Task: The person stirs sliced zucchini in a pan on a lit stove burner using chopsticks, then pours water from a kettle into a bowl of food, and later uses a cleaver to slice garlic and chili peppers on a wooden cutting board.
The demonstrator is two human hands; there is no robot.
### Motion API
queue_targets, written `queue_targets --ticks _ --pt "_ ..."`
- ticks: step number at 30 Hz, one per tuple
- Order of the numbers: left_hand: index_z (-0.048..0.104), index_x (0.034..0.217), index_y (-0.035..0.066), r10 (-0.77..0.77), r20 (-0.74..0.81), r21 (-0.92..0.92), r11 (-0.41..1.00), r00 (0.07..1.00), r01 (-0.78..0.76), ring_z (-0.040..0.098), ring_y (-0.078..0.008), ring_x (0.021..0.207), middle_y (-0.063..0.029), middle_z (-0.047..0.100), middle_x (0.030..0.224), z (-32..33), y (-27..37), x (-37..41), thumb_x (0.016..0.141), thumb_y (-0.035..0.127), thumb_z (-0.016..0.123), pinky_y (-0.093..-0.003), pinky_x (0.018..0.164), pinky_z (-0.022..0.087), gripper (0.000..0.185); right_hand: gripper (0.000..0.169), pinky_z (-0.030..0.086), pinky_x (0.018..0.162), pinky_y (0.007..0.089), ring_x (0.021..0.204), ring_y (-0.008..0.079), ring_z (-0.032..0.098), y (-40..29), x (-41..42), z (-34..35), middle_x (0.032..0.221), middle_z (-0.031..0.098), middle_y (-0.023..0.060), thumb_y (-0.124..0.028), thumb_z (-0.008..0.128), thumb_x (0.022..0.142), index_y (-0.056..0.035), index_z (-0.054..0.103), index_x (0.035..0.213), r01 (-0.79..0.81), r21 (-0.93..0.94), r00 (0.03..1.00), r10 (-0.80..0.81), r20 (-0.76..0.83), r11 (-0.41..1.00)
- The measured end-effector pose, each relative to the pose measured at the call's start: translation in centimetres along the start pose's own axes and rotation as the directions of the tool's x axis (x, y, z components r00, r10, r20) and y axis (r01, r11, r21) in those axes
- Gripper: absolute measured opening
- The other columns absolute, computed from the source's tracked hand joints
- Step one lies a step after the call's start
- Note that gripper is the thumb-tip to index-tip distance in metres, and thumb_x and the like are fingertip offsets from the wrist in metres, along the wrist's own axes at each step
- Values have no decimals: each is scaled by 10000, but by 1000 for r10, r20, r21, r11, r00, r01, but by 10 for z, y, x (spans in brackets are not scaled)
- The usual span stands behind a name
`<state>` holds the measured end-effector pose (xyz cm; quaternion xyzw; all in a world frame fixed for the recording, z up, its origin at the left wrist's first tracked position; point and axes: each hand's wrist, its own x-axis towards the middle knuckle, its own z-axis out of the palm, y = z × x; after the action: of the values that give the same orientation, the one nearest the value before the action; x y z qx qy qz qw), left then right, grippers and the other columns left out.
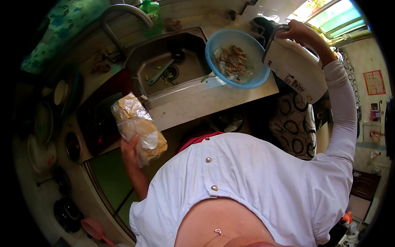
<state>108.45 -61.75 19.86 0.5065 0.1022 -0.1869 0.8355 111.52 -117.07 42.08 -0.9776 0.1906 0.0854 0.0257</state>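
Observation:
My left hand point(131, 149) holds a clear plastic bag point(148, 139) of flat, yellowish food pieces in front of the counter's edge. At the upper right, my raised right hand point(297, 32) has its fingers around the grey edge of a white appliance part point(296, 69). Printed writing and symbols mark its surface; whether it is a door, a lid or a whole container I cannot tell. Beside it, a light-blue plastic basin point(261, 77) rests on the counter by the sink. Brown, stringy food point(234, 60) lies in liquid inside the basin.
A teal-handled utensil point(162, 72) and green scraps lie in the stainless steel sink point(191, 46), under a curved faucet point(123, 9). A green soap bottle point(152, 18) stands behind. At left are a dark red board point(108, 89), a black appliance point(66, 214) and a pink strainer point(92, 228).

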Motion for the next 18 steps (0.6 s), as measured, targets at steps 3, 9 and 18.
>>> queue_targets --ticks 3,9,18 --pt "386 1240 -10 29 6 22 999 1000 -29 552 -245 986 -140 516 1129 0 1 -2 724 19 603 -352 877 445 561 408 346 323 272 335 116 434 -8 -4 -10 435 456 28 -363 661 715 35 583 672 55 88 998 -55 7 995" --pt "421 1207 -13 57 -20 -3 998 998 -57 555 -217 983 -122 548 1097 -11 -8 1 695 36 636 -330 874 440 557 305 352 406 264 450 64 428 41 39 -10 542 512 -15 -301 666 749 -3 662 814 99 128 995 -95 -40 987" --pt "411 1210 -13 153 -60 -163 974 986 -161 571 -213 967 -118 549 1090 -4 -10 -9 699 16 640 -335 856 465 561 277 230 323 213 335 47 322 144 -19 48 436 349 -46 -355 640 802 -86 580 776 -44 736 939 279 -199 676"
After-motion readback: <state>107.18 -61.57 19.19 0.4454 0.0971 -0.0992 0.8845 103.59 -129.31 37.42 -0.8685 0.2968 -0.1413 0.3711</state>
